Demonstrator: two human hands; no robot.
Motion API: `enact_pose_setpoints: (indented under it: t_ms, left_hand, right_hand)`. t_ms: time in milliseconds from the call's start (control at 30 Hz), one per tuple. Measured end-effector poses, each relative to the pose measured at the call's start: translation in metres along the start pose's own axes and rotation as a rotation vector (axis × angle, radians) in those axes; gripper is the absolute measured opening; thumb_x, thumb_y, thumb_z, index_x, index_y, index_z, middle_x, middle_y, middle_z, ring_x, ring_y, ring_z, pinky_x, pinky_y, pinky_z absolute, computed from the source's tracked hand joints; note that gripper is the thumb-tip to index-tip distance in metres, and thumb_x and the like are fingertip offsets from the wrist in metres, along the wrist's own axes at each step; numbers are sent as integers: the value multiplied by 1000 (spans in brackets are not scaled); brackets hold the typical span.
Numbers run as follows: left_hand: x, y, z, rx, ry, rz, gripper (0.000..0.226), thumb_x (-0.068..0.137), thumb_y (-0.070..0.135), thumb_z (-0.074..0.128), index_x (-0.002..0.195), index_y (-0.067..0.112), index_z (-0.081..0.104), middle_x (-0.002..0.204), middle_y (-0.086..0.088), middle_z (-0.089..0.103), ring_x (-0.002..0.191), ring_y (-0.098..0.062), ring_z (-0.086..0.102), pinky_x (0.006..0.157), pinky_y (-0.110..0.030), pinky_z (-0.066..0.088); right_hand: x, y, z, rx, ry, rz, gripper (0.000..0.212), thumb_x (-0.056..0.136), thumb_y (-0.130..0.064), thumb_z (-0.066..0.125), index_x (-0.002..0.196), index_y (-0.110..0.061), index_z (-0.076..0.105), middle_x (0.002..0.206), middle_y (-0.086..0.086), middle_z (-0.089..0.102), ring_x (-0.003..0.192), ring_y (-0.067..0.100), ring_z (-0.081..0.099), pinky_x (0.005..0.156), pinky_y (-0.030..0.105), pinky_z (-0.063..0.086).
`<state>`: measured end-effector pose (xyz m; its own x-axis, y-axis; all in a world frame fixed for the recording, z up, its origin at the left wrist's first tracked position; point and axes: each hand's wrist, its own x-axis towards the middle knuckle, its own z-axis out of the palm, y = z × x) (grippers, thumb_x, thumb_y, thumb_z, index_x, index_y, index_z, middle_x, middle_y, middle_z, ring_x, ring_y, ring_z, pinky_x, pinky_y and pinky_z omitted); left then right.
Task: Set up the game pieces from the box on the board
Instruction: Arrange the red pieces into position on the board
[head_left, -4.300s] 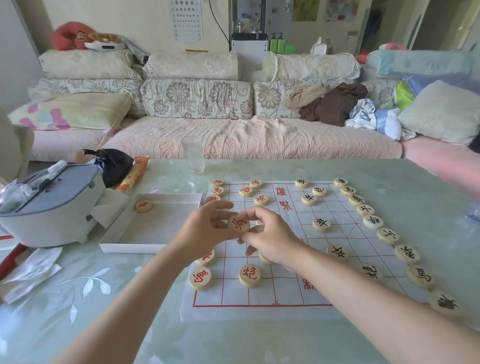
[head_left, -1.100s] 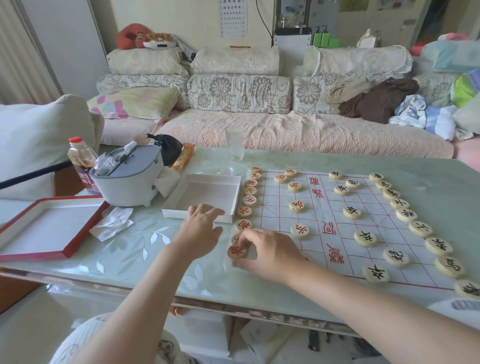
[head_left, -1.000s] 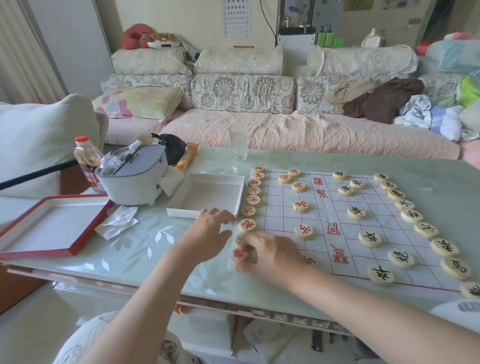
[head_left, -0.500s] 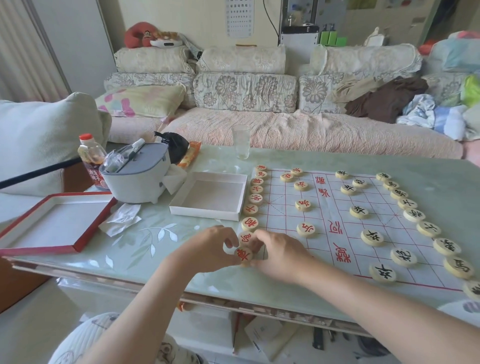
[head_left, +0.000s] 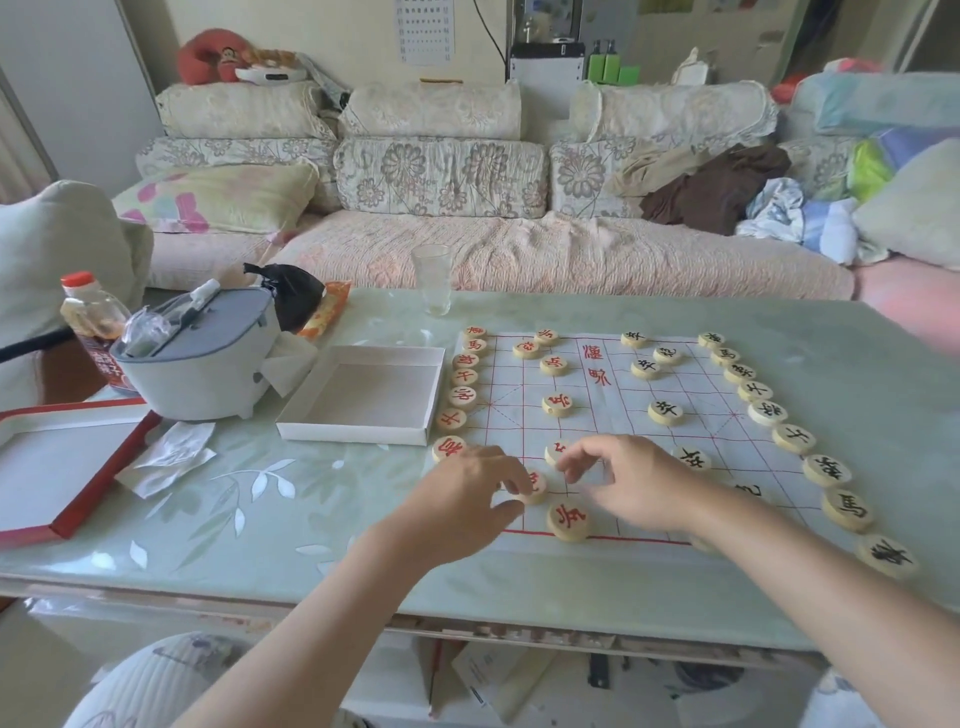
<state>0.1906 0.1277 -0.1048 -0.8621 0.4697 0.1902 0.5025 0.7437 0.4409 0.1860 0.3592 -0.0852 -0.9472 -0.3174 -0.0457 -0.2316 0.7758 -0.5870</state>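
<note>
Ok so box (head_left: 353, 434) left of board (head_left: 608, 415) empty now, had one disc few secs back. Meanwhile left hand (head_left: 462, 504) pinching red piece (head_left: 537, 482) by board's near-left corner, shifted inward from edge; right hand (head_left: 634, 483) fingers loose, holding nothing. Only final nudging left imo.

Board (head_left: 597, 415): thin matt white sheet, paper or cloth, printed with red lines; on it, game pieces (head_left: 569, 521) of pale, smooth wood with red or black characters. Left of the board, box (head_left: 353, 431) of matt white card. Under the board, bench (head_left: 291, 509) with a glossy, glass-like top; beyond the board, clear cup (head_left: 432, 280) and sofa (head_left: 519, 254) in quilted cloth.
</note>
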Motion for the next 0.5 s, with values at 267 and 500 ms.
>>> enact_pose_setpoints:
  t_ms: [267,500]
  left_hand:
    - [6,14,26,73,-56,16,32,81,41,67,111,37,59,108,18,63,101,-4,52,85,-28,47]
    - [3,19,36,21,-44,-49,34,80,44,68,112,38,59,108,19,62,97,-4,52,81,-26,47]
  right_hand:
    - [-7,14,9,-84,-87,-22,49,73,-53,74,119,-42,61,112,-26,61,89,-18,53,79,12,41]
    - [-6,24,15,-64,-110,-45,53,71,-52,77,120,-44,59,110,-26,61,102,-6,55,84,16,42]
